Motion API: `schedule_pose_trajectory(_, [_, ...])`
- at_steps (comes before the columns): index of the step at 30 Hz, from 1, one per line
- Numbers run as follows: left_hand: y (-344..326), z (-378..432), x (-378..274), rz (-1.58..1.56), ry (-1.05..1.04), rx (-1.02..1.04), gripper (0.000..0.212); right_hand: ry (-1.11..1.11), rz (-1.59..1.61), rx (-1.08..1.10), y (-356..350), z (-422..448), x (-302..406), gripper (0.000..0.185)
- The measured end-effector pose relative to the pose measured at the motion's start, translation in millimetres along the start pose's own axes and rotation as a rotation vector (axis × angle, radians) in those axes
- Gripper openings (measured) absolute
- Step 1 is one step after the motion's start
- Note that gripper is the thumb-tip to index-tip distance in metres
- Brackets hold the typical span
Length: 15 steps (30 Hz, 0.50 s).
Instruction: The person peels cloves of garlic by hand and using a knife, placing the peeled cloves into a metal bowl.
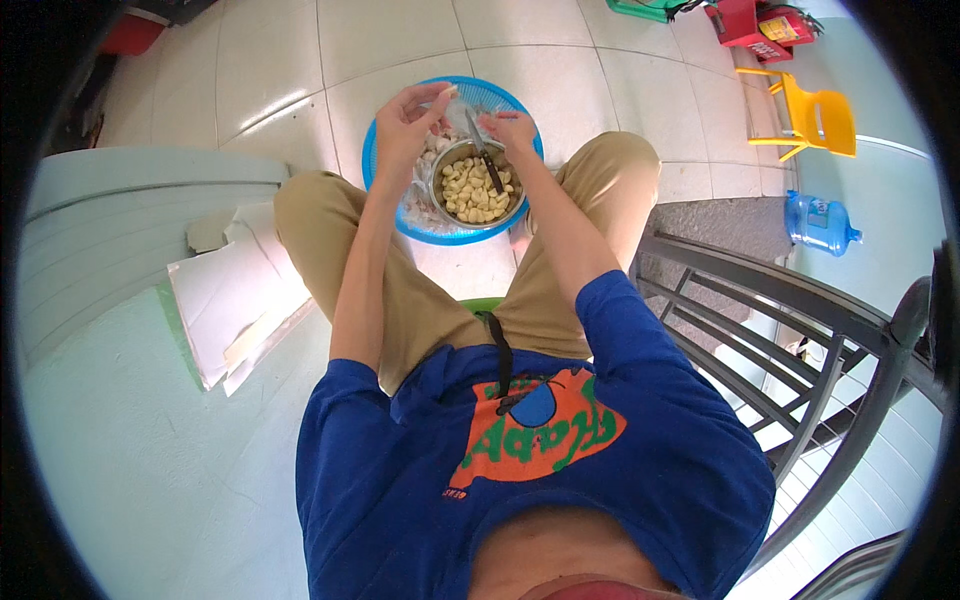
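On the floor between the knees sits a round blue plastic basket [369,154] holding unpeeled garlic and loose papery skins [424,214]. A stainless steel bowl [439,204] of peeled garlic cloves [472,187] rests inside it. A small knife [486,154] leans across the bowl's far rim, its dark handle over the cloves and its blade pointing away. My left hand [409,124] is raised over the basket's left side, a small pale piece, seemingly a garlic clove, pinched at its fingertips. My right hand [512,129] is beside the blade, fingers curled; whether it holds anything is unclear.
A dark metal railing [787,300] runs along the right. Farther right are a blue water bottle [821,223], a yellow chair [821,116] and a red box [739,30]. White boards [225,300] lean at the left wall.
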<state>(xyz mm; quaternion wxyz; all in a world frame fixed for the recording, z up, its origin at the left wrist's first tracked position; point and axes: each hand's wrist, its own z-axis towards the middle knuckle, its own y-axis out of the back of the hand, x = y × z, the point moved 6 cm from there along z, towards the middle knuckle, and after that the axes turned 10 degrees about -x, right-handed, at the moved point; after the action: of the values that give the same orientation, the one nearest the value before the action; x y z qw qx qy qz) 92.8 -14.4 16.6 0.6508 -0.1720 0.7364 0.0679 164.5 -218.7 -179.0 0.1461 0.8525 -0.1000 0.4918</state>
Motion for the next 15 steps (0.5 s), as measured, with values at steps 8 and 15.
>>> schedule_pose_trajectory(8, [-7.3, -7.5, -10.4, -0.110, -0.089, 0.082, 0.028, -0.036, 0.446, -0.261, 24.1, -16.9, 7.2, 0.029])
schedule_pose_trajectory(15, [-7.9, -9.8, -15.6, -0.115, -0.123, 0.136, 0.032, -0.051, 0.364, -0.241, 22.4, -7.7, -23.1, 0.017])
